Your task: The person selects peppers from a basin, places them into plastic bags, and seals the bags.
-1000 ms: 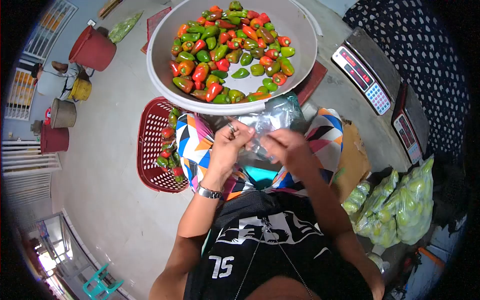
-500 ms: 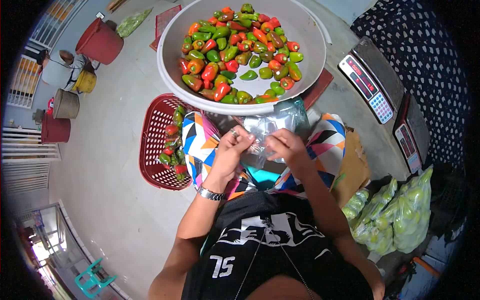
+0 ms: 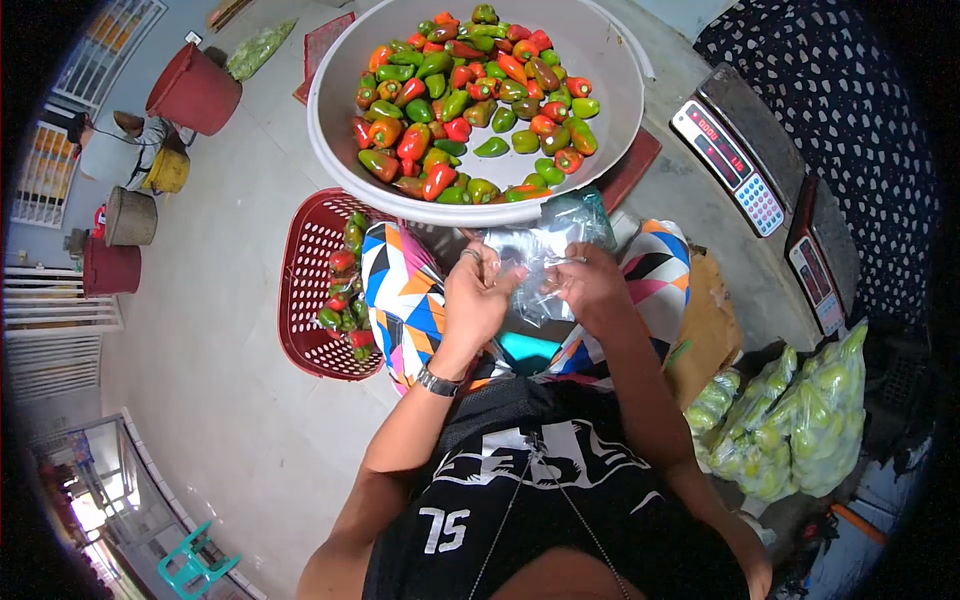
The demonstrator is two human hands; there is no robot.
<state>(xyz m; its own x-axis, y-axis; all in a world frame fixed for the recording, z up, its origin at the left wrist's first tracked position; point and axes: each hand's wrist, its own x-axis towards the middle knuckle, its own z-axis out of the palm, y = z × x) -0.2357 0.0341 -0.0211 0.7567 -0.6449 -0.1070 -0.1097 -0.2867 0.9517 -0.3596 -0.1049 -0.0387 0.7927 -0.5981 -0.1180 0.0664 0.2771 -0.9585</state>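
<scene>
Between my knees, below the basin, my left hand (image 3: 477, 295) and my right hand (image 3: 592, 287) pinch a clear plastic bag (image 3: 541, 300) from either side. The thin film is crinkled, and whether its mouth is parted I cannot tell. Just beyond my hands stands a large pale basin (image 3: 612, 150), holding many red and green peppers (image 3: 455, 128). A clear sheet of plastic with a greenish part (image 3: 592, 218) lies against the near rim of the basin.
On my left, a red perforated basket (image 3: 300, 300) holds bagged peppers (image 3: 343, 300). Two digital scales (image 3: 745, 175) stand on the right. Nearer, filled bags of green produce (image 3: 800, 430) rest beside some cardboard (image 3: 710, 320). Buckets (image 3: 195, 90) and a teal stool (image 3: 195, 560) are farther left.
My hands have moved a little farther apart, the right one shifting rightward. The plastic between them is spread wider. The whole view has shifted slightly.
</scene>
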